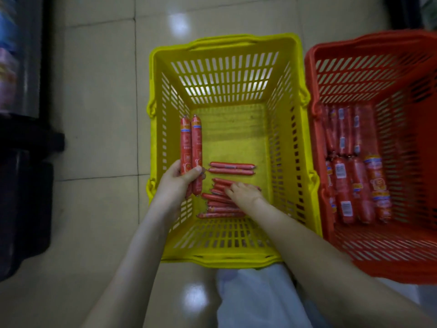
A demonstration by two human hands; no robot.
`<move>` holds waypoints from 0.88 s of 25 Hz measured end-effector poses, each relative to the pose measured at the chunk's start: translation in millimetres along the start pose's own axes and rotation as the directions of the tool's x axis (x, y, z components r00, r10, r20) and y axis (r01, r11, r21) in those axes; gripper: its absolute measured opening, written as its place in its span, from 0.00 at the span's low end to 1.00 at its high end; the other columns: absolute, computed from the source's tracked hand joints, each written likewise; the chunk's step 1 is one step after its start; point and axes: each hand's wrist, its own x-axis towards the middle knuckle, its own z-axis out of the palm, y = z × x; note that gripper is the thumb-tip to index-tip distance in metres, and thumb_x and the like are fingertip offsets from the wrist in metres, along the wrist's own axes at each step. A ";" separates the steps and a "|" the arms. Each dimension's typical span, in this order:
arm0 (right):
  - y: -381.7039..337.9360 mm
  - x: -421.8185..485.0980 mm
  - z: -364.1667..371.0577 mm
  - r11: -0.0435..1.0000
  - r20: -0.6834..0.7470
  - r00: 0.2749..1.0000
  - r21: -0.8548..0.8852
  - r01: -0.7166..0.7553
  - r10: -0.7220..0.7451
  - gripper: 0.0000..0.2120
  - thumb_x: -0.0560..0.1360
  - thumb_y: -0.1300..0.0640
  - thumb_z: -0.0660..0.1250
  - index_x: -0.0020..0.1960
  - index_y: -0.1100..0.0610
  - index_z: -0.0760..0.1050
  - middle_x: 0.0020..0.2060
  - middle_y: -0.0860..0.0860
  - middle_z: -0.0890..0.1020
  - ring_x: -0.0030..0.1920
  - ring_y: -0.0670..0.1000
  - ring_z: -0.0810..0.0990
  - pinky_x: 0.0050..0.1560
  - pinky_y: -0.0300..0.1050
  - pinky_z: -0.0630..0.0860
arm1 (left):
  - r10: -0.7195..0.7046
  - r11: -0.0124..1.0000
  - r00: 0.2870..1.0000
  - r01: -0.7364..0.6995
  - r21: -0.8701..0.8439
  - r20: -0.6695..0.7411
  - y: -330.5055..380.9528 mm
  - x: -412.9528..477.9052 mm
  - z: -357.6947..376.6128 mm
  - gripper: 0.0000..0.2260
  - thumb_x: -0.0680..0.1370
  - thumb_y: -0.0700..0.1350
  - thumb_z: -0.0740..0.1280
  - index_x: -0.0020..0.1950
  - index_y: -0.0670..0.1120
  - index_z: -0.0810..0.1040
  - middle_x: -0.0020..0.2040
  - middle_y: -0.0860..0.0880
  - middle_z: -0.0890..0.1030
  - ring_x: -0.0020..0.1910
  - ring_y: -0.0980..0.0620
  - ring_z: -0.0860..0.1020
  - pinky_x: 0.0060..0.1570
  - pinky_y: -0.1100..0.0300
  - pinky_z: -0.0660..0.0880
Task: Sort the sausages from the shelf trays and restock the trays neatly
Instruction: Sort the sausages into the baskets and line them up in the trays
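Glossy beige floor tiles (99,114) carry everything, so the sorting is happening low down, with no shelf trays in view.

At the centre of the frame, the left hand (176,183) grips two long sausages (191,143), thumb across them, holding them upright against the left inner wall of the yellow basket (222,76). Just right of it, the right hand (243,191) lies on a loose pile of thin sausages (220,204) on the basket floor. I cannot tell whether its fingers have closed on any. The hands are apart, each on its own kind. A pair of thin sausages (231,168) lies side by side just above the pile. The rest of the yellow basket floor is bare.

At the right edge stands the red basket (369,67), touching the yellow one, with thick sausages (350,185) laid in two fairly even rows. A dark shelf unit (21,185) fills the left edge, and pale trousers (255,299) show at the bottom.

Sorting looks well advanced to me: the thick ones sit apart already, and long and thin are being separated. The thin pile needs straightening, and restocking the trays seems not yet begun.
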 end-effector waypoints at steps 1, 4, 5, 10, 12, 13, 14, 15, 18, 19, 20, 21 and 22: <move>-0.3 2.0 6.2 0.999 0.027 1.000 -0.046 -0.010 0.011 0.28 0.81 0.62 0.56 0.78 0.55 0.50 0.74 0.55 0.59 0.73 0.56 0.58 0.66 0.52 0.64 | 0.004 1.000 1.000 -0.003 0.014 -0.015 -1.0 2.6 -1.7 0.07 0.77 0.38 0.67 0.54 0.45 0.77 0.45 0.46 0.82 0.44 0.51 0.81 0.41 0.62 0.77; 0.7 -3.4 11.2 0.995 0.073 0.997 -0.099 -0.024 0.031 0.36 0.79 0.58 0.62 0.78 0.52 0.44 0.76 0.53 0.54 0.75 0.56 0.52 0.68 0.53 0.61 | 0.009 0.998 0.999 -0.007 0.064 -0.041 -5.6 8.1 -2.8 0.09 0.77 0.38 0.67 0.57 0.44 0.76 0.46 0.45 0.82 0.43 0.52 0.80 0.34 0.67 0.75; 1.6 -10.0 3.4 0.998 0.044 0.999 -0.066 -0.016 0.019 0.35 0.78 0.58 0.63 0.78 0.51 0.45 0.76 0.53 0.56 0.75 0.56 0.54 0.69 0.52 0.61 | 0.011 0.997 0.999 -0.008 0.074 -0.042 -6.0 9.2 0.2 0.08 0.77 0.38 0.67 0.55 0.45 0.76 0.47 0.45 0.82 0.43 0.52 0.80 0.33 0.68 0.74; 23.4 -75.8 -83.4 0.861 -0.334 0.936 0.502 0.077 0.111 0.20 0.77 0.61 0.59 0.69 0.57 0.64 0.64 0.56 0.71 0.65 0.58 0.70 0.62 0.54 0.69 | 0.118 0.991 0.992 -0.120 0.062 0.034 11.0 8.3 50.9 0.06 0.77 0.36 0.66 0.51 0.45 0.76 0.47 0.41 0.79 0.40 0.51 0.78 0.33 0.67 0.73; 49.0 -109.0 -101.8 0.792 -0.531 0.828 0.577 0.197 0.181 0.16 0.77 0.63 0.57 0.64 0.58 0.69 0.61 0.57 0.74 0.62 0.58 0.73 0.59 0.53 0.71 | 0.173 0.984 0.980 -0.177 0.034 0.096 22.8 2.9 82.1 0.05 0.77 0.36 0.66 0.52 0.43 0.75 0.45 0.40 0.79 0.36 0.52 0.77 0.27 0.68 0.71; 67.6 -126.4 -103.0 0.781 -0.654 0.717 0.570 0.256 0.242 0.15 0.77 0.63 0.57 0.62 0.60 0.72 0.58 0.58 0.76 0.60 0.57 0.74 0.59 0.51 0.71 | 0.187 0.982 0.974 -0.189 0.001 0.128 28.5 -0.7 98.9 0.05 0.77 0.37 0.66 0.52 0.44 0.75 0.46 0.40 0.80 0.38 0.52 0.78 0.27 0.67 0.71; 88.0 -141.3 -98.9 0.781 -0.757 0.572 0.550 0.297 0.316 0.14 0.76 0.64 0.57 0.60 0.62 0.73 0.55 0.58 0.78 0.58 0.56 0.74 0.59 0.49 0.70 | 0.186 0.983 0.970 -0.183 -0.034 0.159 32.8 -4.1 113.8 0.05 0.77 0.37 0.66 0.52 0.45 0.75 0.46 0.41 0.81 0.40 0.50 0.79 0.28 0.65 0.72; 110.3 -151.4 -88.9 0.789 -0.814 0.425 0.539 0.295 0.396 0.14 0.75 0.64 0.57 0.58 0.64 0.74 0.53 0.59 0.79 0.56 0.54 0.74 0.59 0.46 0.69 | 0.178 0.984 0.966 -0.169 -0.061 0.189 35.0 -5.8 126.4 0.05 0.77 0.38 0.66 0.51 0.46 0.76 0.45 0.44 0.82 0.42 0.48 0.78 0.30 0.64 0.71; 180.4 -144.7 -34.1 0.720 -0.721 0.252 0.685 0.113 0.646 0.16 0.74 0.66 0.57 0.61 0.67 0.73 0.53 0.62 0.78 0.57 0.55 0.73 0.60 0.43 0.66 | 0.170 0.984 0.953 -0.151 -0.094 0.253 33.9 -5.3 158.3 0.03 0.77 0.41 0.67 0.50 0.47 0.77 0.40 0.48 0.84 0.46 0.44 0.74 0.38 0.57 0.65; 197.7 -131.5 -12.7 0.646 -0.622 0.316 0.762 0.034 0.717 0.19 0.75 0.68 0.57 0.65 0.66 0.70 0.57 0.62 0.77 0.59 0.57 0.73 0.62 0.45 0.65 | 0.170 0.983 0.951 -0.147 -0.105 0.259 31.9 -4.5 165.7 0.03 0.77 0.41 0.67 0.50 0.47 0.77 0.40 0.49 0.84 0.47 0.43 0.73 0.38 0.55 0.64; 209.5 -115.5 6.5 0.575 -0.501 0.428 0.816 -0.055 0.752 0.22 0.76 0.69 0.57 0.70 0.63 0.66 0.62 0.62 0.74 0.63 0.59 0.71 0.65 0.47 0.65 | 0.168 0.983 0.951 -0.142 -0.119 0.258 30.0 -3.6 170.4 0.03 0.77 0.40 0.67 0.49 0.47 0.77 0.40 0.49 0.84 0.47 0.43 0.74 0.39 0.53 0.64; 217.2 -99.4 23.2 0.538 -0.393 0.544 0.833 -0.132 0.741 0.26 0.76 0.68 0.57 0.74 0.60 0.61 0.66 0.61 0.71 0.67 0.60 0.68 0.67 0.49 0.63 | 0.166 0.982 0.953 -0.137 -0.128 0.254 28.6 -3.1 174.0 0.04 0.77 0.40 0.67 0.49 0.47 0.77 0.40 0.49 0.84 0.47 0.43 0.75 0.41 0.51 0.65; 221.9 -84.9 35.9 0.543 -0.319 0.640 0.819 -0.185 0.699 0.29 0.77 0.68 0.57 0.77 0.56 0.56 0.70 0.60 0.67 0.70 0.60 0.64 0.69 0.50 0.62 | 0.163 0.982 0.955 -0.135 -0.130 0.247 27.4 -2.8 176.0 0.04 0.76 0.41 0.67 0.50 0.48 0.77 0.41 0.49 0.84 0.47 0.43 0.76 0.42 0.50 0.65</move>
